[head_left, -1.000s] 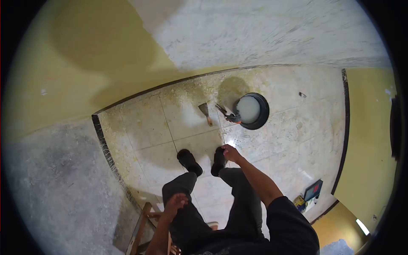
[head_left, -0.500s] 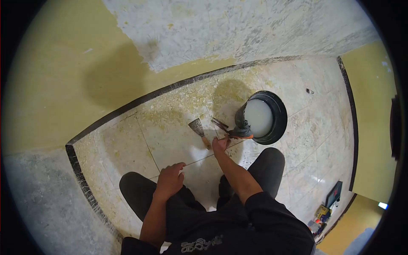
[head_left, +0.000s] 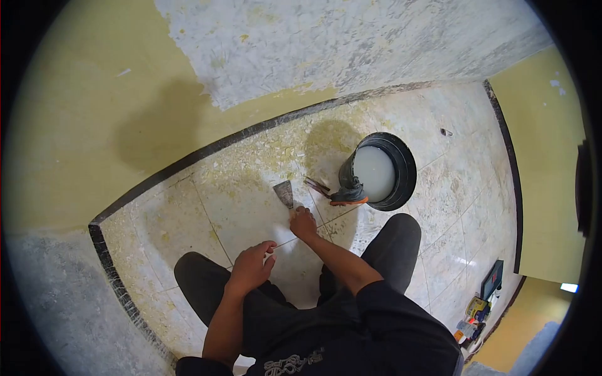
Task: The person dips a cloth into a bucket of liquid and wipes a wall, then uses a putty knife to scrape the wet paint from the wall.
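My right hand [head_left: 303, 223] is closed around the wooden handle of a paint scraper [head_left: 284, 192], whose flat, stained blade points away from me on the tiled floor. The hand covers most of the handle. Over my left thigh, my left hand [head_left: 252, 267] is held with its fingers apart and nothing in it. Right of the scraper lies a narrow dark tool [head_left: 317, 186]. Beside that, a dark grey piece with an orange edge [head_left: 349, 195] rests against a black bucket [head_left: 407, 172] of cloudy whitish liquid.
Yellowish paint flakes [head_left: 263, 147] litter the floor along the dark skirting [head_left: 207, 149]. The wall [head_left: 276, 56] above is partly stripped to grey-white. A small dark item [head_left: 446, 132] lies behind the bucket. Several containers [head_left: 473, 316] and a dark tray [head_left: 492, 280] stand at the lower right.
My right hand has moved left and slightly down, from beside the orange-edged piece to the scraper's handle, and has taken hold of it. The left hand stays about where it was.
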Available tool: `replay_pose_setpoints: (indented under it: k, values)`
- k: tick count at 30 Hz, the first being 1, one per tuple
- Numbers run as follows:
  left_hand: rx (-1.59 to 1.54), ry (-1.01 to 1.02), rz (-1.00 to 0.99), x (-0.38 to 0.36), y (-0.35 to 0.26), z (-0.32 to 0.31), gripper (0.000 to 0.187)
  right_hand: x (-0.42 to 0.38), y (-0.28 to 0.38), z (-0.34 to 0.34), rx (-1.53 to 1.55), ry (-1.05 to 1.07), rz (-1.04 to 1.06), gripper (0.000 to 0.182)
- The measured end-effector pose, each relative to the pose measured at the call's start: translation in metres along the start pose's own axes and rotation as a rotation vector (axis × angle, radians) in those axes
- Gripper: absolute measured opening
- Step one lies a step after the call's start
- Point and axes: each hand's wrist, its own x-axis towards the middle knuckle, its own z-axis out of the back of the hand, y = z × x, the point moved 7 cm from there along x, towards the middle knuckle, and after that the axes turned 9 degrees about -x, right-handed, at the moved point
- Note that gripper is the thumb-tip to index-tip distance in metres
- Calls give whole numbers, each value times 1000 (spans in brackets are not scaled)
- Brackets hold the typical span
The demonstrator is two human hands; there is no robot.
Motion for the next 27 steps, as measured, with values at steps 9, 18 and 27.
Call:
replay_pose_setpoints:
  k: [9,18,27]
  values:
    - [-177,17,289,83,70,-68,57,4,9,276,-123,-137,368,71]
    - [189,-241,568,168,143,-147,65,38,-56,265,-270,362,368,74]
    - [-76,-219,451,166,166,-127,41,35,-63,287,-34,629,505,34]
